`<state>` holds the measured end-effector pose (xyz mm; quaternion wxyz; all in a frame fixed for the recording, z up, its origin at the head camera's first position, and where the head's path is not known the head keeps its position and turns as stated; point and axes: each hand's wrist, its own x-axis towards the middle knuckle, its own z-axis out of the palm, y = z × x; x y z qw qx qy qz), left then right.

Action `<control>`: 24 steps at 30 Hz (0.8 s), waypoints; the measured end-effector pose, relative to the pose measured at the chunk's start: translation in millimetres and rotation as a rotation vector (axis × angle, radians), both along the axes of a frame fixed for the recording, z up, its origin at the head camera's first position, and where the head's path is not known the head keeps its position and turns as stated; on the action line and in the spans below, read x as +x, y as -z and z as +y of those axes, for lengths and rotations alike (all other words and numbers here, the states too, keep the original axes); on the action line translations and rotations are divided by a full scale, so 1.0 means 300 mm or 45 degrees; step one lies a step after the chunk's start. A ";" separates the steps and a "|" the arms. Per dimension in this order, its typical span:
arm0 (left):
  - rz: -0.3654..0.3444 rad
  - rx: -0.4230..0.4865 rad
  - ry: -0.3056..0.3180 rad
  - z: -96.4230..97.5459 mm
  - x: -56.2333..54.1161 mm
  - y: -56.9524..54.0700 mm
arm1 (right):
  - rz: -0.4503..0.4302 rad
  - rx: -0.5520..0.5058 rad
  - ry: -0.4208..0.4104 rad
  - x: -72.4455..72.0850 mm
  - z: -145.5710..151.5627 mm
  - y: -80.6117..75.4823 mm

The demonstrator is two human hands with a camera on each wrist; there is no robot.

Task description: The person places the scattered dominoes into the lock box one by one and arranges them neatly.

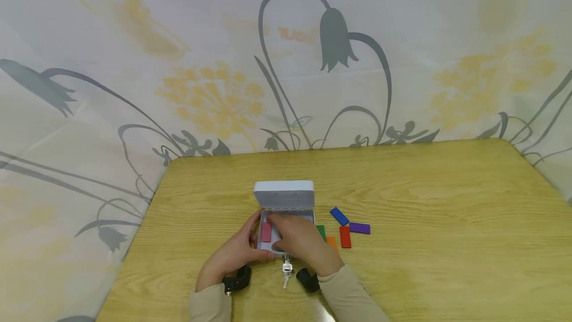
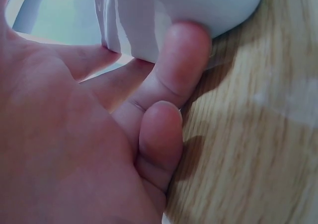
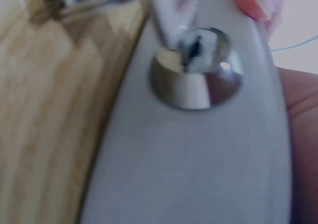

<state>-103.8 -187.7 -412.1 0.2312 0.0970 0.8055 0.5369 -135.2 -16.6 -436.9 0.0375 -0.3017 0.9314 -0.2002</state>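
Observation:
A white metal cash box [image 1: 286, 194] stands on the table with its lid raised. My left hand [image 1: 237, 253] grips the box's left side, thumb at the front edge; in the left wrist view its fingers [image 2: 184, 60] curl against the white wall. My right hand [image 1: 303, 240] reaches inside the box, its fingertips hidden from view. A pink block [image 1: 266, 231] lies in the left part of the box, beside those fingers. Keys [image 1: 287, 268] hang at the front, and the right wrist view shows the round lock [image 3: 196, 85] with a key in it.
Right of the box lie a green block [image 1: 321, 232], an orange block [image 1: 332, 242], a red block [image 1: 345, 237], a blue block [image 1: 339, 216] and a purple block [image 1: 359, 228]. A flowered cloth [image 1: 214, 98] hangs behind the wooden table [image 1: 447, 222].

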 end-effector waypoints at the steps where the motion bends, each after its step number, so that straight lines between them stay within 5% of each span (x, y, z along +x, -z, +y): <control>1: -0.001 0.007 0.001 0.000 0.001 -0.002 | -0.008 -0.003 -0.012 0.000 0.001 -0.003; 11: -0.020 0.014 -0.003 -0.008 -0.008 0.024 | -0.010 0.013 0.038 0.010 0.037 -0.046; 17: -0.012 -0.024 -0.034 -0.036 -0.019 0.078 | 0.053 -0.102 0.038 0.032 0.074 -0.051; 24: 0.007 -0.040 -0.016 -0.032 -0.028 0.097 | 0.022 -0.212 0.040 0.043 0.111 -0.049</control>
